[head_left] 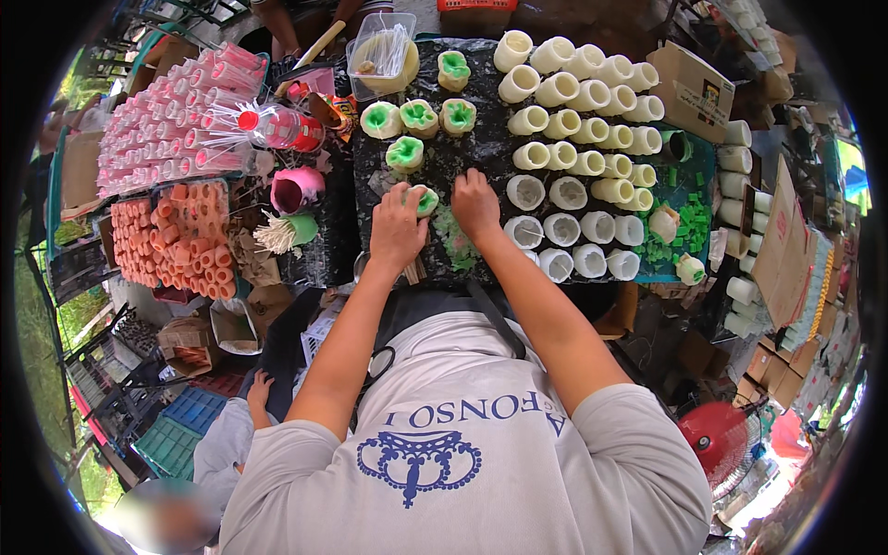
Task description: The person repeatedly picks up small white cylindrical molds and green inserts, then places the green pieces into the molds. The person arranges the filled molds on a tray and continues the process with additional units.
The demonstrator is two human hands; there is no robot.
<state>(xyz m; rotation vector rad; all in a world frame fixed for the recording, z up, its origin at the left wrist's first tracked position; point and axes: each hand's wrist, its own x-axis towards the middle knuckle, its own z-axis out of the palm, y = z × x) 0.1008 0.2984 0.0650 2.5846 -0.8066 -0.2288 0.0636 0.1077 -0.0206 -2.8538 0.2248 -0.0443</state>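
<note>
The left hand (396,228) was closed around a green-filled cup (425,199); the right hand (475,205) pressed, fingers curled, just beside it on the table (481,157). White cups (564,231) stood close to the right; a stray elbow could likely have toppled them.

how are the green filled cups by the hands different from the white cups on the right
The green-filled cups hold bright green material; the white cups show only pale, cream insides. The green-filled cups are few and loosely scattered; the white cups are many, in rows. One green-filled cup sits at the left hand, with the right hand beside it; the white cups lie untouched. Both kinds are pale, round, and rest on the black sheet.
</note>
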